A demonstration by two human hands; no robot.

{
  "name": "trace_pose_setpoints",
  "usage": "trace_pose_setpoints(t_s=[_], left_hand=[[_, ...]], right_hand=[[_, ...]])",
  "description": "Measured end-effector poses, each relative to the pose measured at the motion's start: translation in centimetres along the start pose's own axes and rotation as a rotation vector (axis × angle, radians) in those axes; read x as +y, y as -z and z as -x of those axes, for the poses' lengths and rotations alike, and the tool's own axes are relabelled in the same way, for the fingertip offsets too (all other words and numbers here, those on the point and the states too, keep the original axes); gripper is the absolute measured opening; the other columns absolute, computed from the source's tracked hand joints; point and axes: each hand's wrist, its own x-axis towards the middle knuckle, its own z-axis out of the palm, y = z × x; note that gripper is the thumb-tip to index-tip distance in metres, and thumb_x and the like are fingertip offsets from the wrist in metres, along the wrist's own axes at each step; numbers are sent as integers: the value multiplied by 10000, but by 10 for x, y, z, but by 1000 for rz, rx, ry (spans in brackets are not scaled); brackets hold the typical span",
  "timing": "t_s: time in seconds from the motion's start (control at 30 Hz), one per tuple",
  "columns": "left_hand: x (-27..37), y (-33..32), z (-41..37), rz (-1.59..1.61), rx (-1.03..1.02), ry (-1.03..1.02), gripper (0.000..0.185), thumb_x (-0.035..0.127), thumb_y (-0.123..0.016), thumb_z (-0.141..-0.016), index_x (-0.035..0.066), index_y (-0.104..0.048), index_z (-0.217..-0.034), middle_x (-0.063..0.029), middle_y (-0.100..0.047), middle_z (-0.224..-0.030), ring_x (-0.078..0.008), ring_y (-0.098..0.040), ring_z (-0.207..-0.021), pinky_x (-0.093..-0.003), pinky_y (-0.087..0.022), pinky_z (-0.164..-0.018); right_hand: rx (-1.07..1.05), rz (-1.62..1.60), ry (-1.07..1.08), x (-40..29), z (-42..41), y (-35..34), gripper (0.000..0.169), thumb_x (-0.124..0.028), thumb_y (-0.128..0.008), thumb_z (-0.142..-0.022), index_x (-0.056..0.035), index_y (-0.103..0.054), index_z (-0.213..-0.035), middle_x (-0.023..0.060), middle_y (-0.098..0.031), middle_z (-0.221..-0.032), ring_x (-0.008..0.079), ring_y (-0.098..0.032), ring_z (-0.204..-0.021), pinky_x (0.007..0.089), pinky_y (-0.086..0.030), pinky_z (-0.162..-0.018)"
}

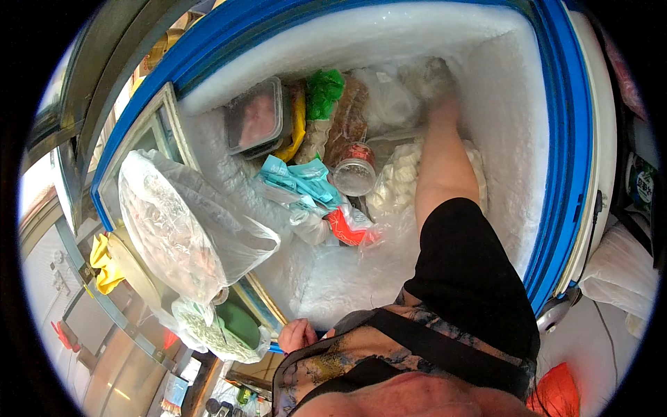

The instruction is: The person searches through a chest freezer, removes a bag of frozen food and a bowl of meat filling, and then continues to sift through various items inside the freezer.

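Observation:
I lean over an open chest freezer with a blue rim [570, 172] and thickly frosted walls. My right arm reaches down to the far right corner. My right hand [444, 107] is blurred there, against a frosty, greyish plastic-wrapped item [424, 75]; its fingers cannot be made out. Left of it lies a white plastic bag [388, 96]. Below the forearm sits a clear bag of pale, round pieces [398, 180], partly hidden by the arm. My left hand [298, 335] has its fingers curled over the freezer's front rim, near my apron.
Inside are a lidded plastic tub [255, 114] of pink contents, a green-topped bag [324, 94], a clear jar [354, 174], turquoise packaging [302, 180] and a red-and-white packet [349, 225]. A large bagged bundle [172, 219] and a green container [237, 324] rest on the sliding glass lid [180, 130].

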Motion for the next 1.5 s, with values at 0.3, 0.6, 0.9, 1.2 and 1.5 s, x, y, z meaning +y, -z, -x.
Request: trace_pose_setpoints(t_s=[0.3, 0.6, 0.9, 1.2, 1.5], left_hand=[[10, 0, -6, 86, 23, 62, 484, 260, -800, -555, 8, -573, -901, -90, -558, -679, -211, -523, -492, -287, -401, -457], [-1, 3, 7, 214, -31, 142, 329, -4, -651, -588, 15, -592, -911, -96, -573, -708, -219, -548, -520, -290, -431, -479], [3, 5, -5, 100, -13, 68, 312, -20, -634, -604, 6, -591, -912, -97, -578, -747, -199, -559, -540, -276, -431, -476], [4, 8, 2, 136, -34, 59, 311, -28, -630, -640, 17, -584, -944, -103, -583, -753, -222, -566, -572, -289, -444, -501], [3, 3, -3, 20, -3, 38, 301, -30, -654, -608, 26, -608, -901, -112, -595, -755, -244, -580, -587, -304, -466, -519]], right_hand=[[116, 1026, 649, 26, 15, -10, 475, -152, -501, -789, -58, -406, -1245, 133, -432, -1271, 295, -496, -1063, 428, -407, -881], [-943, 1974, 1561, 7, 22, -43, 446, -106, -459, -821, -82, -400, -1263, 66, -437, -1290, 283, -531, -1030, 414, -455, -825], [-667, 2355, 1761, 55, -32, -68, 607, -87, -532, -783, -63, -285, -1336, 145, -478, -1228, 300, -610, -840, 420, -518, -566], [-429, 2659, 1681, 80, -16, -76, 599, -195, -538, -790, -63, -310, -1328, 115, -431, -1282, 291, -584, -932, 474, -489, -487], [-680, 1929, 1286, 80, -53, -82, 354, -183, -461, -846, -34, -478, -1166, 176, -571, -1071, 348, -571, -952, 461, -500, -655]])
